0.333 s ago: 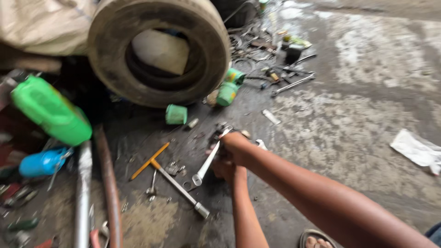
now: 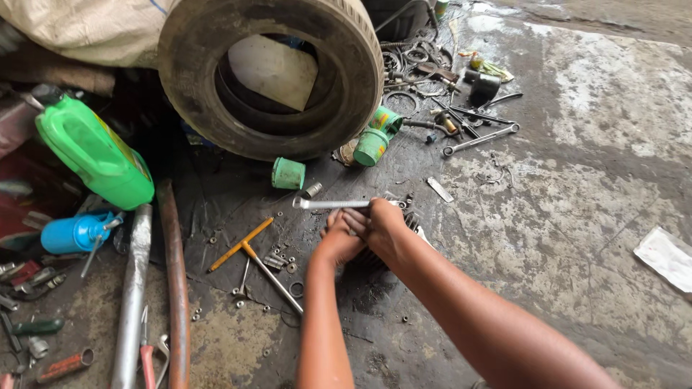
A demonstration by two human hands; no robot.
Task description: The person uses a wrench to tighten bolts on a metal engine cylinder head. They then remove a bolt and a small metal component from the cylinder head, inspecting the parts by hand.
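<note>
My right hand (image 2: 383,223) grips the end of a silver wrench (image 2: 324,204) that points left, level above the floor. Just below it, my left hand (image 2: 339,241) rests closed on a dark finned metal part (image 2: 412,217), mostly hidden under both hands. A T-handle wrench (image 2: 263,263) with an orange bar lies on the floor to the left, among loose nuts and washers (image 2: 277,261). A small green cap (image 2: 288,173) and a short metal socket (image 2: 312,190) sit just beyond the wrench tip.
An old tyre (image 2: 270,75) lies at the back, with a green jug (image 2: 94,153) and blue can (image 2: 72,232) to the left. Two pipes (image 2: 155,288) run along the floor. Spanners (image 2: 479,139) and green tins (image 2: 376,137) lie back right. White paper (image 2: 667,256) far right.
The wrench has swung from pointing down-left to level, pointing left. Both hands are closer together over the finned part, and the view has shifted slightly.
</note>
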